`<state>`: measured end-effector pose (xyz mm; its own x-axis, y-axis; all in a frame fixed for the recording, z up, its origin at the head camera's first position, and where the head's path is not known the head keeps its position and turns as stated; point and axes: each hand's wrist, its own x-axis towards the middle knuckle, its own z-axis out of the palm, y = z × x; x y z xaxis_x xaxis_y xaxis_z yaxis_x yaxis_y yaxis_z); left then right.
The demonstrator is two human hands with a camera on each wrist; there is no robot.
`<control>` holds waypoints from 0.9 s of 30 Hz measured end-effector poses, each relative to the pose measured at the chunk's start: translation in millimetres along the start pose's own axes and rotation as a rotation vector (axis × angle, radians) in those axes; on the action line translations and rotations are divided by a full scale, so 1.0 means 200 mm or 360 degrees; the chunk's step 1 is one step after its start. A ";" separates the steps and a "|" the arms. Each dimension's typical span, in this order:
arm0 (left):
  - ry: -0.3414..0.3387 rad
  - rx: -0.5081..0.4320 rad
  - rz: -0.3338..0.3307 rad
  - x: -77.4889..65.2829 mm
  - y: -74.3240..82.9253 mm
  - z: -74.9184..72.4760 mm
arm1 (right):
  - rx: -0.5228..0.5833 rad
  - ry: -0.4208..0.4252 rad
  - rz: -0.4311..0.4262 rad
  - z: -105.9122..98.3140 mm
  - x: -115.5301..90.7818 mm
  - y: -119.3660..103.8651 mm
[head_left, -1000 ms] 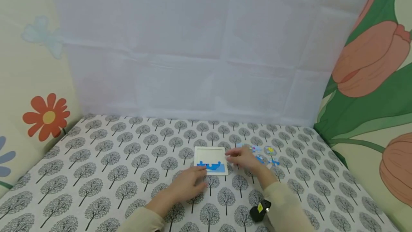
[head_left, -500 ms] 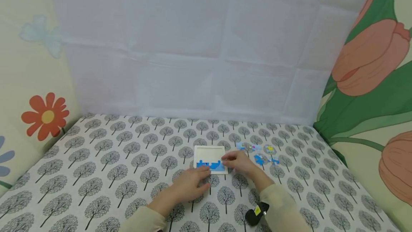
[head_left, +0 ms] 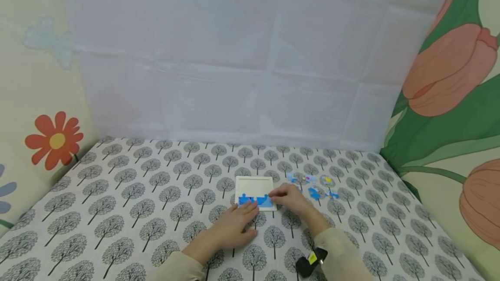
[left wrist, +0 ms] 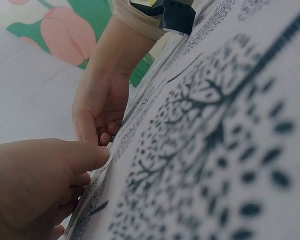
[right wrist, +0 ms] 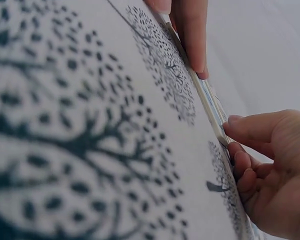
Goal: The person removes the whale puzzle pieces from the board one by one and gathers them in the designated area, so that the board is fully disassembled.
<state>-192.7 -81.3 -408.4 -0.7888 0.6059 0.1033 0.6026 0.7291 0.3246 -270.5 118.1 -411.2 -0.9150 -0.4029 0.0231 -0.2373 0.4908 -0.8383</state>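
A square white puzzle tray lies on the table with blue joined puzzle pieces along its near side. My left hand rests with its fingers straight on the tray's near left part, covering some of the pieces. At the tray's right edge, my right hand grips the rim between thumb and curled fingers. The right wrist view shows the right thumb on top of the rim and the other fingers bent beside it. Both hands appear close together in the left wrist view.
Right of the tray lie several loose puzzle pieces, one with a yellow sun. A tree-print cloth covers the table. A white curtain hangs behind it. A black wrist device sits by the right sleeve.
My right hand has moved left and slightly down from above the tray's right side to its right edge, uncovering loose pieces. My left hand's fingers have spread and shifted slightly right.
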 end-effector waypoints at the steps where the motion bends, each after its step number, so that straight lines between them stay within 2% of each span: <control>1: -0.0007 0.0005 -0.0001 0.00 0.00 0.00 | -0.0012 0.0006 -0.0012 0.00 0.00 0.00; 10: -0.0014 0.0042 0.0029 0.00 -0.02 0.02 | -0.0007 0.0012 -0.0035 0.00 0.00 0.01; 27: -0.0008 0.0013 0.0023 -0.01 -0.02 0.01 | -0.0030 0.0132 0.0060 0.04 0.02 0.01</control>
<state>-193.7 -83.7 -412.5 -0.7795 0.6179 0.1028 0.6147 0.7230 0.3153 -271.3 111.7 -416.4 -0.9471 -0.3187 0.0377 -0.2078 0.5193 -0.8290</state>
